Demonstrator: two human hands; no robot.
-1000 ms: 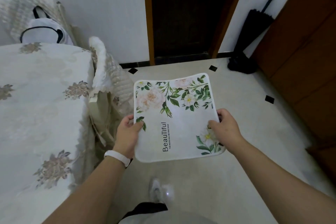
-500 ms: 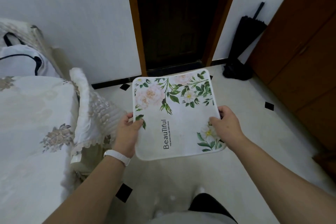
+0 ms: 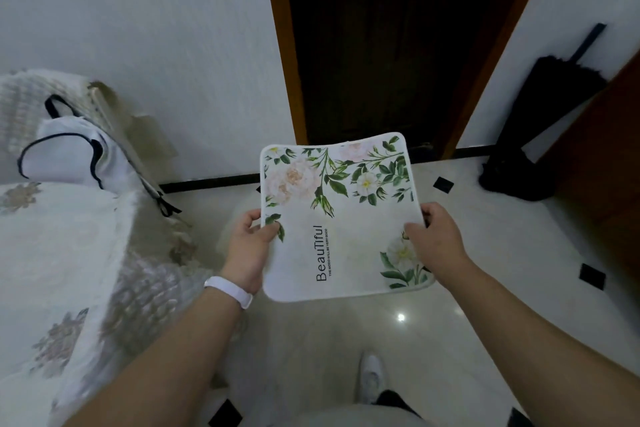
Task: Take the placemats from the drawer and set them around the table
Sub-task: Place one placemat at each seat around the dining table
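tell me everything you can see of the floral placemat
The placemat is squarish with rounded corners, white, soft-looking, printed with pale roses, green leaves and the black word BeauTiful. Held roughly flat above the floor, far edge wavy. The left hand pinches its left edge, the right hand its right, thumbs on top.

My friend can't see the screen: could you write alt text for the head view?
The left hand and right hand hold a floral placemat by its side edges above a floor. A cloth-covered table stands left; a dark doorway and black umbrella lie ahead.
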